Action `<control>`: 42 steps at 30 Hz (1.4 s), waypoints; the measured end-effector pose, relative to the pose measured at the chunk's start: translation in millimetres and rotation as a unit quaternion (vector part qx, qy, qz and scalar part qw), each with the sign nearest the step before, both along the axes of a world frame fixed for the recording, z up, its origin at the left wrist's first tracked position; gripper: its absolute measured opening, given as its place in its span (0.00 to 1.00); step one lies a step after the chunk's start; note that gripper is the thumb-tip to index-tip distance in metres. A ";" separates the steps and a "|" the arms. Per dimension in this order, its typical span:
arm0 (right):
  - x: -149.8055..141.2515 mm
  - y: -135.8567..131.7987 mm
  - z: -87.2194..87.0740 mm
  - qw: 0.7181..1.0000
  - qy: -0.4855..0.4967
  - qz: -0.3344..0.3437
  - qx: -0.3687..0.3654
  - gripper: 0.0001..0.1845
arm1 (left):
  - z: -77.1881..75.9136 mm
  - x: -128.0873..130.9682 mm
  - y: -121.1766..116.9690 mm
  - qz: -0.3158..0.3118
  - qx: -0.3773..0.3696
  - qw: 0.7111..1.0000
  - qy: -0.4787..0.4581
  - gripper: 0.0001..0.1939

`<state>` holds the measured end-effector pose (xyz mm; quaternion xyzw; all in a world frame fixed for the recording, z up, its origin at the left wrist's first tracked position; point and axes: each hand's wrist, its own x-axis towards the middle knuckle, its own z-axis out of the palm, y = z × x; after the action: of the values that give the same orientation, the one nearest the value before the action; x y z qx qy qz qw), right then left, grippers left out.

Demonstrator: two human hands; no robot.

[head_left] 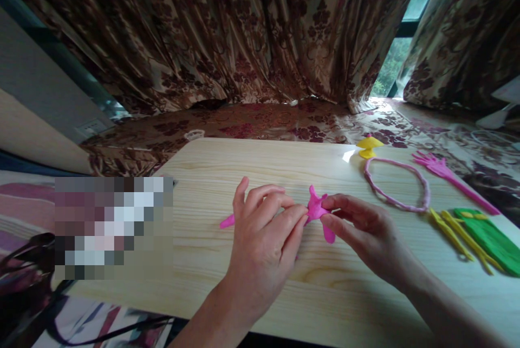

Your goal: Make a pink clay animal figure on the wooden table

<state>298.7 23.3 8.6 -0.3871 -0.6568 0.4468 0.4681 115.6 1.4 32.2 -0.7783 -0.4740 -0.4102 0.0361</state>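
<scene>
A bright pink figure of modelling clay [316, 208], with several stubby points sticking out, is pinched between my two hands just above the wooden table. My left hand [264, 229] grips its left side between thumb and forefinger, the other fingers raised and partly bent. From the right, the thumb and fingertips of my right hand [361, 223] press on the same piece. One rounded pink flap hangs below the right fingertips. A pink clay strip [227, 222] pokes out behind my left hand; whether it joins the figure is hidden.
Along the table's [195, 175] right side lie a yellow clay piece [369, 146], a pinkish clay ring [376, 194], a pink clay hand on a long handle [455, 180], yellow clay sticks [455, 237] and a green clay slab [493, 242]. Patterned curtains [260, 28] hang behind.
</scene>
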 end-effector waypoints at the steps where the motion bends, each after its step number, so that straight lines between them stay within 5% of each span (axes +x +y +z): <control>1: 0.2 0.0 0.7 1.000 -0.006 -0.003 0.005 0.05 | -0.3 -0.2 0.0 -0.001 0.000 1.000 0.000 0.08; 10: 3.7 2.2 0.3 0.999 -0.020 -0.037 0.027 0.06 | -8.1 -1.4 -1.8 0.025 -0.011 0.998 -0.061 0.14; 19: 2.0 -1.3 4.1 0.993 -0.059 -0.045 0.087 0.08 | 0.6 3.6 -0.7 -0.066 -0.296 0.923 -0.238 0.10; 29: 1.0 -1.3 2.8 0.991 -0.088 -0.034 0.095 0.07 | -1.9 5.0 2.2 -0.054 -0.277 0.928 -0.241 0.04; 42: 1.0 -0.8 4.0 0.990 -0.105 -0.036 0.090 0.05 | -5.9 -4.3 5.9 -0.052 -0.226 0.944 -0.236 0.09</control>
<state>299.7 22.5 12.6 -0.4115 -0.7257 0.3252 0.4453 111.4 7.3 26.3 -0.6706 -0.5083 -0.4654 -0.2743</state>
